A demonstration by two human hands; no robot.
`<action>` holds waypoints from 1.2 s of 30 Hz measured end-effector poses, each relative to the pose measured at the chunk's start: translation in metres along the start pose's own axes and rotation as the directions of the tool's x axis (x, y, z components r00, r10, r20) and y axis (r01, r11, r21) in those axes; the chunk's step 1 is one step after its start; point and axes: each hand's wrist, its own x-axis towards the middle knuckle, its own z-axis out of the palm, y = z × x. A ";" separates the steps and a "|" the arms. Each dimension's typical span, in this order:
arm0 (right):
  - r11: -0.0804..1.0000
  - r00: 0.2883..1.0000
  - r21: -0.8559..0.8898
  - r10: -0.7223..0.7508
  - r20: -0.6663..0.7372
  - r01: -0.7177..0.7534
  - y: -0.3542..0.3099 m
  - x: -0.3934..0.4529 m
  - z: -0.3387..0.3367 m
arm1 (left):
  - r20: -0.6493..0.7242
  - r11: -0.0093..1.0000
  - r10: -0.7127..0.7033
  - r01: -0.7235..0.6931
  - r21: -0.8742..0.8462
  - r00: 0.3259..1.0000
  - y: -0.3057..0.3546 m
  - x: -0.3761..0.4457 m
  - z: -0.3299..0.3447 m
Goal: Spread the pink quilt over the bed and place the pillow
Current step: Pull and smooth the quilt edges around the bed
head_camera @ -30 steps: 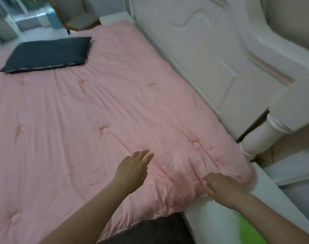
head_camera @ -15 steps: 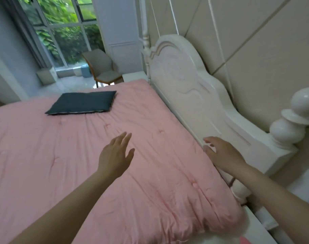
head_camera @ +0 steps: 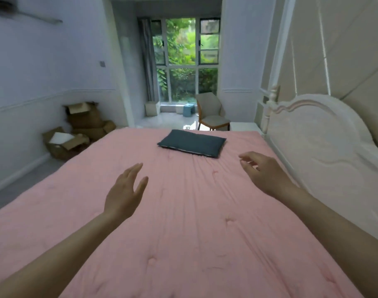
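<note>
The pink quilt (head_camera: 183, 211) lies flat across the whole bed, with small tufts and light creases. A dark blue-grey pillow (head_camera: 192, 143) rests on the quilt at its far side, near the headboard end. My left hand (head_camera: 125, 192) hovers above the middle of the quilt with straight fingers and holds nothing. My right hand (head_camera: 262, 171) is held above the quilt near the headboard, fingers loosely curled and empty. Both hands are well short of the pillow.
A white carved headboard (head_camera: 317, 147) runs along the right side. Opened cardboard boxes (head_camera: 76, 130) stand on the floor at the left wall. A grey chair (head_camera: 211, 114) and a small blue stool (head_camera: 188, 110) stand by the window beyond the bed.
Both hands lifted off the quilt's near corner and now reach forward over the bed. The view rose from the quilt to the room and the pillow.
</note>
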 end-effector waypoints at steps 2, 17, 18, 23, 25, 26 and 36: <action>0.996 0.996 0.006 -0.089 0.022 0.089 -0.061 0.019 0.024 | -0.087 0.997 -0.082 0.081 -0.012 0.993 -0.066 -0.013 -0.053; 0.888 0.837 0.239 -0.453 0.308 0.393 -0.395 0.090 0.300 | -0.383 0.791 -0.573 0.612 -0.024 0.725 -0.412 -0.134 -0.277; 0.879 0.823 0.257 -0.469 0.320 0.401 -0.409 0.097 0.323 | -0.391 0.773 -0.589 0.634 -0.020 0.707 -0.430 -0.139 -0.281; 0.867 0.751 0.326 -0.492 0.440 0.377 -0.486 0.127 0.459 | -0.395 0.670 -0.679 0.742 0.009 0.619 -0.540 -0.147 -0.293; 0.876 0.729 0.336 -0.477 0.491 0.347 -0.514 0.134 0.515 | -0.376 0.631 -0.714 0.776 0.021 0.591 -0.585 -0.140 -0.297; 0.880 0.721 0.339 -0.470 0.510 0.333 -0.525 0.135 0.539 | -0.370 0.618 -0.724 0.786 0.028 0.582 -0.604 -0.137 -0.298; 0.968 0.639 0.142 -0.244 0.729 0.208 -0.576 0.110 0.745 | -0.139 0.616 -0.768 0.781 0.104 0.625 -0.811 -0.125 -0.260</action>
